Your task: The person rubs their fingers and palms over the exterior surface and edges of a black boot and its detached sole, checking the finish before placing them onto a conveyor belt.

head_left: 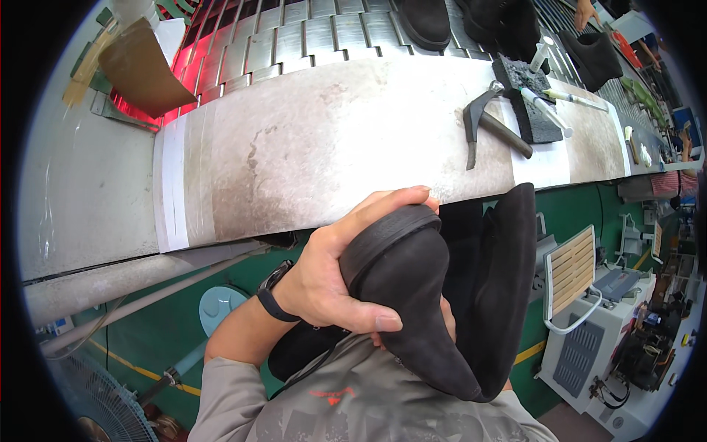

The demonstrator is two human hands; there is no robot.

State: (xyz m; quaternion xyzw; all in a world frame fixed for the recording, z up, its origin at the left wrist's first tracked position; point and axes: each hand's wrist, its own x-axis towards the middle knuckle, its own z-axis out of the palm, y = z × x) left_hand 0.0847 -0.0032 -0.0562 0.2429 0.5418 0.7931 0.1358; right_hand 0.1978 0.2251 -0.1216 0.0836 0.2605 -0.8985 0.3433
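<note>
A black suede boot (pixel 416 295) is held close to my chest, its thick rounded sole edge turned up toward the table. My left hand (pixel 335 272), with a dark band on the wrist, is closed round that end, fingers over the sole and thumb pressed on the upper. Beside it on the right rises another long black suede section (pixel 508 287), meeting it at the lower tip; whether it belongs to the same boot I cannot tell. My right hand (pixel 447 318) shows only as a sliver of skin behind the boot, its fingers mostly hidden.
On the pale worktable (pixel 309 140) lies a hammer (pixel 473 121), near a dark grey block (pixel 529 103) bearing syringe-like tubes (pixel 541 107). Black boots (pixel 427 26) stand on the metal conveyor (pixel 294 40) behind. Another person's hand (pixel 585 13) is far right. A fan (pixel 92 401) stands lower left.
</note>
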